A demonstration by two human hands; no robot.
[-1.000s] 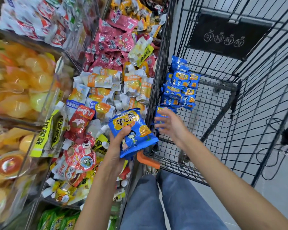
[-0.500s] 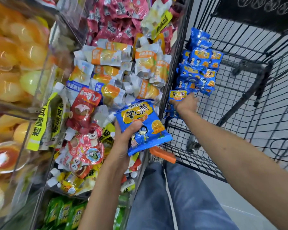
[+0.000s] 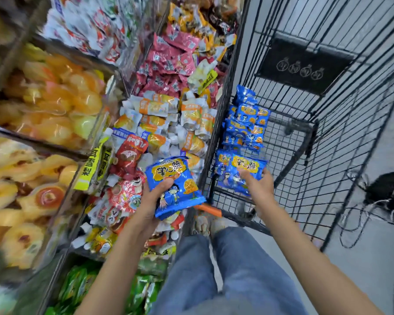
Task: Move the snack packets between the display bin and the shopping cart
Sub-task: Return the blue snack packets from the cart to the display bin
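**Status: one blue packet in each hand, at the line between bin and cart**

Left hand [image 3: 154,202]: fingers and thumb are curled round the lower half of a blue snack packet [image 3: 176,178]. The thumb lies across the printed front. The packet is held face up and tilted, above the near end of the display bin [image 3: 110,103] and just beside the cart's side wall.

Right hand [image 3: 258,188]: it reaches inside the shopping cart [image 3: 309,160], with the fingers closed on the lower edge of a second blue packet [image 3: 249,167]. The hand is motion-blurred, so the exact finger placement cannot be read. Another blue packet [image 3: 222,165] lies touching this one on its left. Whether the hand also has hold of that one cannot be told.

Cart contents: a pile of blue packets [image 3: 246,123] rests on the wire floor against the wall nearest the bin, just beyond the right hand. A black placard [image 3: 305,64] hangs on the far wire panel. An orange handle piece [image 3: 208,209] shows at the near corner.

Bin contents: white-and-orange pouches [image 3: 191,114] in the middle, pink packets [image 3: 168,62] further back, and a red pouch [image 3: 130,153] left of the hand-held packet.

Surroundings: tubs of yellow jelly cups [image 3: 55,98] stand left of the bin, and green packets [image 3: 77,287] fill a shelf below. The person wears blue jeans [image 3: 225,269]. A black cable [image 3: 362,223] lies on the floor beyond the cart.
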